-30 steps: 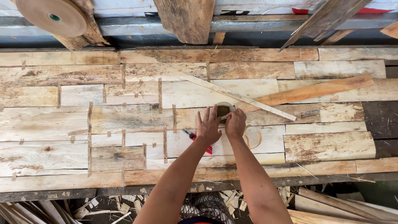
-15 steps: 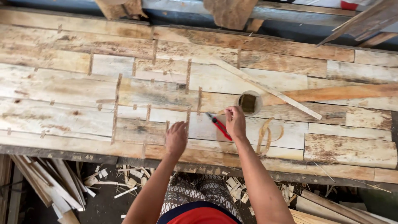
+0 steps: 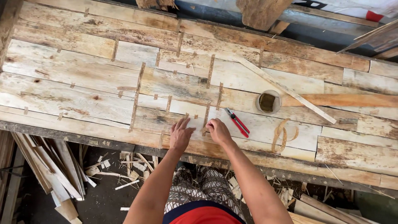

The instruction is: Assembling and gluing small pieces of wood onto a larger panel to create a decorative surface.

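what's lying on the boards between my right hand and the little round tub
In the head view, red-handled pliers lie between the right hand and tub.

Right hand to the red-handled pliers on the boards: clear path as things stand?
Probably yes. The right hand rests on the wooden boards just left of the red-handled pliers, apart from them, with only bare wood between. The round tub and the curled strip lie beyond, not in the way.

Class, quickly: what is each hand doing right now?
Left hand: open, fingers spread flat on the wooden panel.
Right hand: fingers curled at a thin strip; grip unclear.
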